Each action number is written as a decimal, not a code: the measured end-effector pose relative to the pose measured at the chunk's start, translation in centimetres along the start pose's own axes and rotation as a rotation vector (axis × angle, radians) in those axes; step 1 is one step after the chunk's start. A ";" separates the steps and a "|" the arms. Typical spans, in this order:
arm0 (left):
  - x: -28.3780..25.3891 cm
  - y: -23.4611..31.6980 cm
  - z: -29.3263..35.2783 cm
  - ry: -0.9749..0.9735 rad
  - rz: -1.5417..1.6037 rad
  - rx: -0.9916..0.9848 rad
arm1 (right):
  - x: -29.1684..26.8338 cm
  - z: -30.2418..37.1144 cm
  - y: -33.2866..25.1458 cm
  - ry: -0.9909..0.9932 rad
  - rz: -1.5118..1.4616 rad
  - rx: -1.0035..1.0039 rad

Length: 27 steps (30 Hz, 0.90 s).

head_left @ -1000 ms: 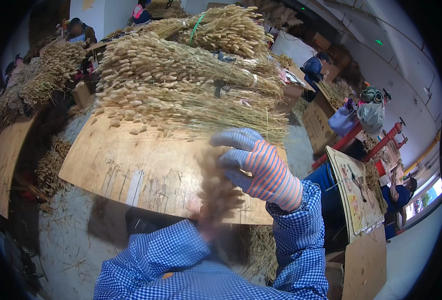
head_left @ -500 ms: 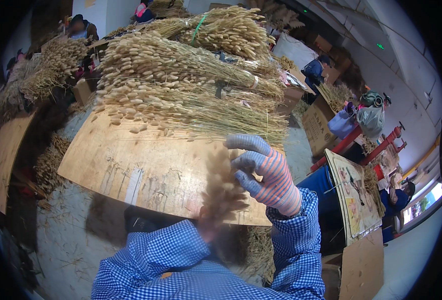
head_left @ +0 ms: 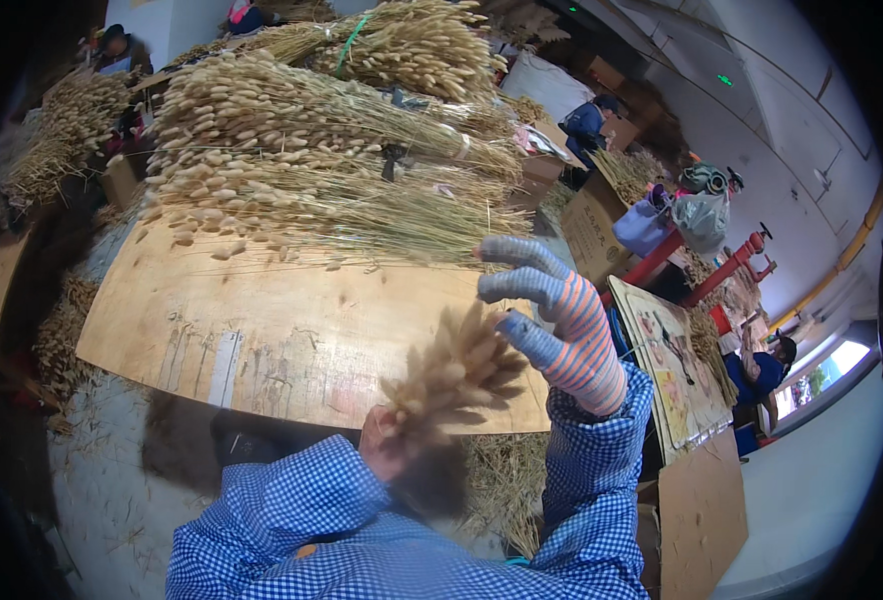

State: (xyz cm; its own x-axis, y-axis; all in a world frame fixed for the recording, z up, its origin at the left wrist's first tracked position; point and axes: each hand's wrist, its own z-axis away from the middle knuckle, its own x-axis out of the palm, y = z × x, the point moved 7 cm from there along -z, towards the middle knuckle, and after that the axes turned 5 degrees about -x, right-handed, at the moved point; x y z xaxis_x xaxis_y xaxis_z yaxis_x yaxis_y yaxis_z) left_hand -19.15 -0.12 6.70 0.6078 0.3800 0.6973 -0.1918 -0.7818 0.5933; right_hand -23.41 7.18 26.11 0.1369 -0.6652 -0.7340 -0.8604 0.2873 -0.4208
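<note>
A bunch of fluffy tan bunny-tail grass (head_left: 457,372) is gripped in my bare left hand (head_left: 382,447), its heads fanning up and to the right. The stems are hidden behind the hand and sleeve. Just right of the heads is my right hand (head_left: 562,320), in a striped grey and orange glove with some fingertips uncovered. Its fingers are bent and spread apart, with nothing between them. Beyond both hands, a large pile of bunny-tail grass (head_left: 262,125) lies on the wooden board (head_left: 252,290), heads to the left and stems to the right.
A green tie (head_left: 354,45) binds the farthest bundle. On the right are a cardboard box (head_left: 594,225), a propped flat board (head_left: 677,350), red pipes (head_left: 722,270) and hanging bags (head_left: 702,220). Loose grass lies below the table edge. Several people work farther off.
The bunch in my left hand has tilted to the right and looks less blurred. My gloved right hand stays spread beside it. The whole view has shifted slightly.
</note>
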 end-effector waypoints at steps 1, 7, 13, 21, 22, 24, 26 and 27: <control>0.2 0.1 -0.1 -0.021 0.021 0.006 | 0.0 -0.2 -0.7 -0.036 -0.008 -0.046; 0.2 0.0 0.2 0.147 0.014 -0.029 | 2.0 -0.4 -3.1 -0.278 0.228 -0.212; -0.4 -0.4 0.5 0.149 -0.024 -0.088 | 2.8 -0.5 -2.4 -0.215 0.294 -0.289; -2.1 -1.3 1.3 0.262 -0.267 -0.070 | 2.8 0.3 -0.3 -0.051 0.079 0.014; -2.2 -1.4 1.3 0.259 -0.358 -0.075 | 2.8 0.3 -0.3 -0.067 0.075 0.004; -2.2 -1.2 1.4 0.221 -0.338 0.012 | 2.9 0.1 -0.4 -0.036 -0.021 -0.022; -2.8 -1.5 1.9 0.240 -0.340 -0.042 | 2.9 0.0 -0.6 -0.025 -0.092 -0.058; -3.2 -1.9 2.4 0.264 -0.342 -0.130 | 2.9 0.0 -0.8 -0.030 -0.116 -0.080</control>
State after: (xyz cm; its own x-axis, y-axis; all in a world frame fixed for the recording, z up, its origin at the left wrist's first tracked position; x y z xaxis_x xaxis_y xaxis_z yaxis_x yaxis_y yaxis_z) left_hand -18.91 -1.08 2.38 0.4385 0.7321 0.5213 -0.1199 -0.5272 0.8412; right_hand -22.30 5.02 24.32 0.2518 -0.6693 -0.6990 -0.8742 0.1525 -0.4609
